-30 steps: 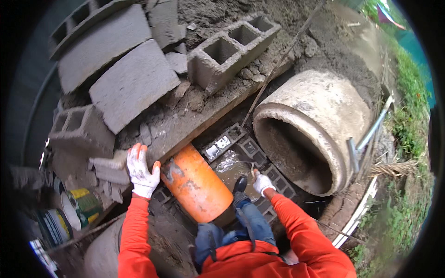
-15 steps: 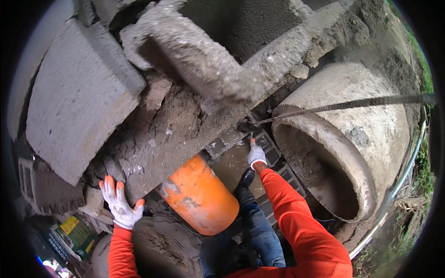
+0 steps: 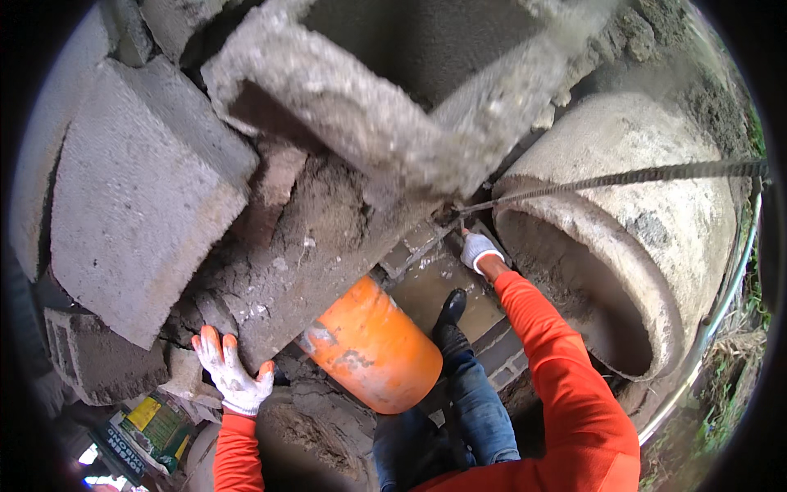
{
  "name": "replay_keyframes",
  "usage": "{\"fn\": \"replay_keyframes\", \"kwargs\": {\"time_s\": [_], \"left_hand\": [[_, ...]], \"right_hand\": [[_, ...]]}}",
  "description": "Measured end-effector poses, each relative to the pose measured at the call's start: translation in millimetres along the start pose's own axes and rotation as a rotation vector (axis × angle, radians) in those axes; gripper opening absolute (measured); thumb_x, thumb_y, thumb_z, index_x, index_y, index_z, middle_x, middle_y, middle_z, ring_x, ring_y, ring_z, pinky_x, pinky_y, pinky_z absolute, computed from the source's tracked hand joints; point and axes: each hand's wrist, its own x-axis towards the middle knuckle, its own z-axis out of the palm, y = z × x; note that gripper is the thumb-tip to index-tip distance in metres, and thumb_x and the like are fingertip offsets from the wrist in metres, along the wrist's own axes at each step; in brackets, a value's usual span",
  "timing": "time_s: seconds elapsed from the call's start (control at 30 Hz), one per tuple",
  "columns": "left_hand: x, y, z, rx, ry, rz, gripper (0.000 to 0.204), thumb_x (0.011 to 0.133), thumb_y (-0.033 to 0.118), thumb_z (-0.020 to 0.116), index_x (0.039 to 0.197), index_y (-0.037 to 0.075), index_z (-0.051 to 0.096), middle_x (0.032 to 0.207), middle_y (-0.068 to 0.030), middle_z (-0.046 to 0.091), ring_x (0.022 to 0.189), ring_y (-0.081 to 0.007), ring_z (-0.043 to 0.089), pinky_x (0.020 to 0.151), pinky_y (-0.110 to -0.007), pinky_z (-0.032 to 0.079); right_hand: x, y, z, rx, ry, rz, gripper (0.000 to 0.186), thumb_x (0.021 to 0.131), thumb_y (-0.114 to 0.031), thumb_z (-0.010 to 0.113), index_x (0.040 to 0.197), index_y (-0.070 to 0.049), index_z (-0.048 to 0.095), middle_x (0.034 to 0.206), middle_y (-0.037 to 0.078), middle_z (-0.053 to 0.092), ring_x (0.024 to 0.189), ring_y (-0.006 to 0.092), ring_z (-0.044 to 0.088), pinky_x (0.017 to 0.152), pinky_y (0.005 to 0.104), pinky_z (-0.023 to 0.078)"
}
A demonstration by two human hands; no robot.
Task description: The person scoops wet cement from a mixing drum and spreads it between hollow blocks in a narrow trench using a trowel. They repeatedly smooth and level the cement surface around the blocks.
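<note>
Around me is a muddy outdoor building site: concrete blocks (image 3: 143, 197) lie at the left, a big concrete pipe (image 3: 639, 135) at the right, grass (image 3: 717, 422) beyond it.

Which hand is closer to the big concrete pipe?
The right hand, just beside the open end of the concrete pipe; the left hand is farther off, beyond the orange tube.

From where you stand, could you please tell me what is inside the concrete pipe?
Inside the concrete pipe, a rough, muddy-looking wall shows; its body and deep shadow hide the rest.
</note>
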Motion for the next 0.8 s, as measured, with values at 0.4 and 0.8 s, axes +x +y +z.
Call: {"fn": "replay_keyframes", "kwargs": {"time_s": [0.4,0.8], "left_hand": [[8.1,4.2,-2.0,-0.014,0.075,0.037,0.09,0.1,0.053,0.066,0.171,0.008,0.034,0.175,-0.0278,0.031,0.162,-0.0528,0.027,0.133,-0.067,0.016],[11.5,32.4,24.5,-0.146,0.245,0.037,0.088,0.102,0.048,0.071,0.17,0.004,0.035,0.175,-0.0321,0.028,0.162,-0.0513,0.028,0.131,-0.063,0.023]], "right_hand": [[-63.3,-3.0,-8.7,0.148,0.146,0.003,0.053,0.109,-0.024,0.05,0.157,-0.002,0.052,0.121,0.034,0.074,0.111,0.0511,0.073,0.094,0.0562,0.059],[-272.0,81.0,162.9,0.757,0.16,0.456,0.068,0.108,-0.022,0.056,0.171,-0.007,0.035,0.101,0.021,0.077,0.056,0.0261,0.068,0.052,0.0431,0.056]]}}
